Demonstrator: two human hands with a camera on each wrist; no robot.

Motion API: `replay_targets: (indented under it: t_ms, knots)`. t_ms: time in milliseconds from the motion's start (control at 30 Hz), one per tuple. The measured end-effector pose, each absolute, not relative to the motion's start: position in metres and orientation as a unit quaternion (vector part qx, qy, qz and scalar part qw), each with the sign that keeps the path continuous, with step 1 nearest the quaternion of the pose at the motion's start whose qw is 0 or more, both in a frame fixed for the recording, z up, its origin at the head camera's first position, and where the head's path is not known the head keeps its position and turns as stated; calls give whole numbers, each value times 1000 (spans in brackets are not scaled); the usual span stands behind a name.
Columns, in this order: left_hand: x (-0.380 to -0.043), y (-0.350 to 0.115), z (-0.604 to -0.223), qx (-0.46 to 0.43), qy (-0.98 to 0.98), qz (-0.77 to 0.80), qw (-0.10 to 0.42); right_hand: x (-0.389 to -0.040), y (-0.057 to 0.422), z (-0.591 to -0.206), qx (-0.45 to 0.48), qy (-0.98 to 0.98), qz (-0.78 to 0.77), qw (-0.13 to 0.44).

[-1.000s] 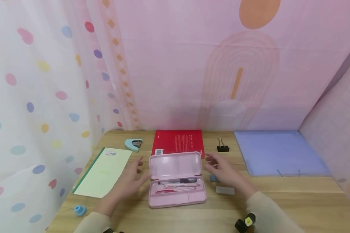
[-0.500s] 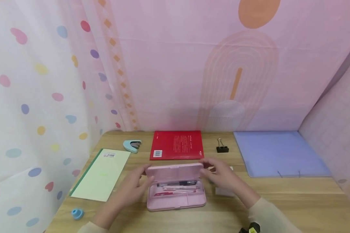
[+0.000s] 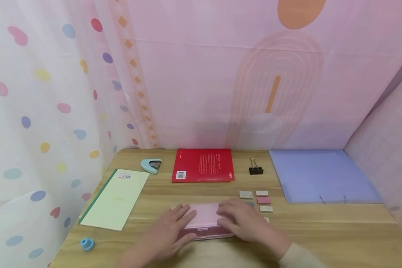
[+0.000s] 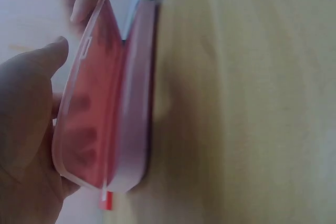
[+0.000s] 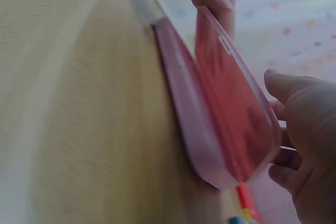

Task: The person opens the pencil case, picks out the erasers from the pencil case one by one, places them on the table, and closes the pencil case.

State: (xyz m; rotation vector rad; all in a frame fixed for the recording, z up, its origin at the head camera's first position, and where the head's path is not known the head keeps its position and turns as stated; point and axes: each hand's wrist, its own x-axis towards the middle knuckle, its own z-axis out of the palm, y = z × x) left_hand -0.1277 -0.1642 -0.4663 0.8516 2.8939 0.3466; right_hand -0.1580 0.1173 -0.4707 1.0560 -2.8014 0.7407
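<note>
A pink pencil case [image 3: 206,216] lies on the table in the head view, its lid tipped most of the way down over the base. On the lid's left part rest the fingers of my left hand [image 3: 169,232], its thumb near the front edge. My right hand [image 3: 244,219] presses the lid's right part with its fingers. Both wrist views show a gap between the lid [image 4: 89,114] and the base [image 4: 134,114]. Fingers lie behind the lid [image 5: 236,98] there, and each thumb stands off its rim. The pens inside are hidden in the head view.
A red book [image 3: 202,165] lies behind the case. To the left are a green-spined notebook [image 3: 115,201], a light-blue stapler [image 3: 150,165] and a blue knob-like piece [image 3: 87,244]. On the right are several small blocks [image 3: 263,200], a black binder clip [image 3: 256,170] and a blue folder [image 3: 325,176].
Both hands have come in to the pencil case and swung its raised lid forward and down over the pens. The small blocks at the right show more now.
</note>
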Motion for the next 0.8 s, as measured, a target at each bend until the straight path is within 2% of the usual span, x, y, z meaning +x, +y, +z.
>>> replay_targets:
  t_ms: [200,467,800]
  knots:
    - [-126,-159,-478,284,953,92,57,-149,103,-487,336,-930,147,-2]
    - [-123,-154,-486,280,957,61,53,-142,95,-495,320,-942,101,-15]
    - [-119,-147,-498,291,956,41,8,-136,98,-504,310,-947,89,2]
